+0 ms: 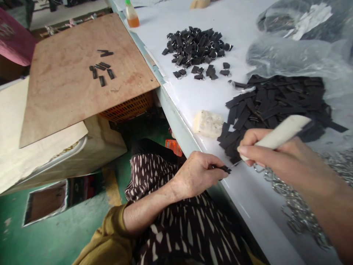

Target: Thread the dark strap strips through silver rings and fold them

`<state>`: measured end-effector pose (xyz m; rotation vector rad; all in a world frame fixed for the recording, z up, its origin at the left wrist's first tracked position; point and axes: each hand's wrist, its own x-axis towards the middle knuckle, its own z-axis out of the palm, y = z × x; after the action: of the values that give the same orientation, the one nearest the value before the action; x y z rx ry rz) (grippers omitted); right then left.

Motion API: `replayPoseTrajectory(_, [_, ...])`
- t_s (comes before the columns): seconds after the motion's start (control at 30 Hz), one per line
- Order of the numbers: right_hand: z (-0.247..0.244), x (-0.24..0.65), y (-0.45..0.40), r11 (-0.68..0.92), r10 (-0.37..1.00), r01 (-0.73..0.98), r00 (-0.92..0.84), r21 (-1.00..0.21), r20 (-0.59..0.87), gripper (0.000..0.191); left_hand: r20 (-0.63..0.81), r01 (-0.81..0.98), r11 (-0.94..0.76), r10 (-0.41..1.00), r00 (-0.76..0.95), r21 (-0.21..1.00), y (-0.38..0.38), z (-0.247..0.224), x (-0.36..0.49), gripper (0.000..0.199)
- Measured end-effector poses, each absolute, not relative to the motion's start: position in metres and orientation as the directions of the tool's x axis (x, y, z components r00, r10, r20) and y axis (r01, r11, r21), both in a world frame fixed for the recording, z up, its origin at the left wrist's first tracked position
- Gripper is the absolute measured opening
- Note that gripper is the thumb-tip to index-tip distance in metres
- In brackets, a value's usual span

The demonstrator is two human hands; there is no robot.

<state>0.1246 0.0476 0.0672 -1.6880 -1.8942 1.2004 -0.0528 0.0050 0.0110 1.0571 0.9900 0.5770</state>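
Observation:
My left hand (197, 175) pinches a small black strip piece (224, 169) at the front edge of the white table. Over the table, my right hand (286, 158) grips a tool with a pale handle (281, 134); its thin metal tip points at the piece in my left hand. Whether the tip touches the piece is too small to tell. Just beyond my hands lies a heap of black strips (270, 103). A cream-coloured block (208, 124) sits left of that heap. Metal rings or buckles (295, 206) are piled beside and partly behind my right forearm.
A pile of black looped pieces with rings (195, 46) lies farther back on the white table (187, 99). Clear plastic bags (286, 51) are at the back right, a bottle (132, 16) at the back left. Several black pieces lie on a wooden board (68, 73) across the gap.

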Motion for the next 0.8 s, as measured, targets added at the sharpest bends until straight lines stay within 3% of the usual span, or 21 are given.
replayPoseTrajectory(0.1, [0.075, 0.110, 0.058, 0.039, 0.858, 0.682, -0.398, -0.731, -0.325, 0.028, -0.382, 0.079, 0.397, 0.780, 0.496, 0.914, 0.005, 0.010, -0.054, 0.013])
replayPoseTrajectory(0.23, [0.077, 0.097, 0.063, 0.065, 0.803, 0.693, -0.463, -0.718, -0.374, 0.025, -0.407, 0.053, 0.450, 0.745, 0.529, 0.892, 0.007, 0.008, -0.055, 0.011])
replayPoseTrajectory(0.47, [0.072, 0.093, 0.072, 0.058, 0.675, 0.525, -0.647, -0.849, -0.354, 0.025, -0.415, 0.023, 0.525, 0.644, 0.643, 0.851, 0.011, 0.007, -0.058, 0.010])
replayPoseTrajectory(0.67, [0.063, 0.095, 0.075, -0.010, 0.661, 0.570, -0.612, -0.821, -0.433, 0.025, -0.440, 0.036, 0.580, 0.574, 0.691, 0.814, 0.016, 0.008, -0.063, 0.015])
replayPoseTrajectory(0.8, [0.064, 0.097, 0.070, 0.006, 0.742, 0.570, -0.553, -0.821, -0.378, 0.026, -0.479, 0.062, 0.619, 0.536, 0.695, 0.783, 0.017, 0.005, -0.062, 0.014])
